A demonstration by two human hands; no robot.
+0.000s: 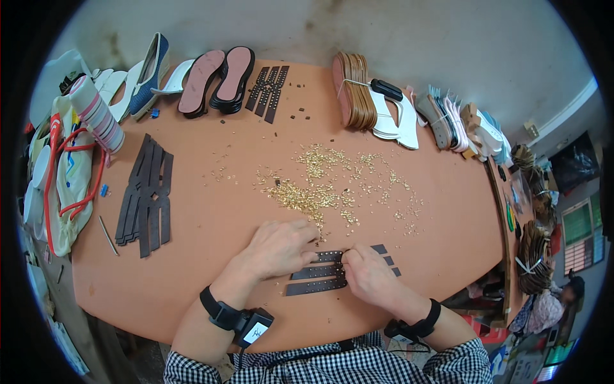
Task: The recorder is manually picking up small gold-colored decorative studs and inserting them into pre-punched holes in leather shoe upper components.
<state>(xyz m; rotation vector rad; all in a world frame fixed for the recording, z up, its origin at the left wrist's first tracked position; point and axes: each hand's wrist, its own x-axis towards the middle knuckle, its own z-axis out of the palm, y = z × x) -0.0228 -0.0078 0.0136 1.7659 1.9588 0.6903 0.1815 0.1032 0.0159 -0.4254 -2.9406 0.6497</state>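
Note:
A dark brown slotted shoe-upper piece [314, 285] lies flat before me, its strips dotted with small studs. My right hand [371, 274] is closed at its middle, thumb and fingertips pinched together on one strip. Just left of it, my left hand [281, 248] rests above the piece with curled fingers, its fingertips at the lower edge of a scatter of tiny gold studs [307, 197]. Whatever those left fingertips pinch is too small to make out. Both wrists wear black straps with small boxes.
Unstudded dark upper pieces [153, 214] are stacked at the left, near a metal rod [108, 235]. A studded piece [267, 91], pink-topped soles [203, 83] and a bundle of tan soles [358, 96] stand at the back. A striped tumbler [97, 118] is at the far left.

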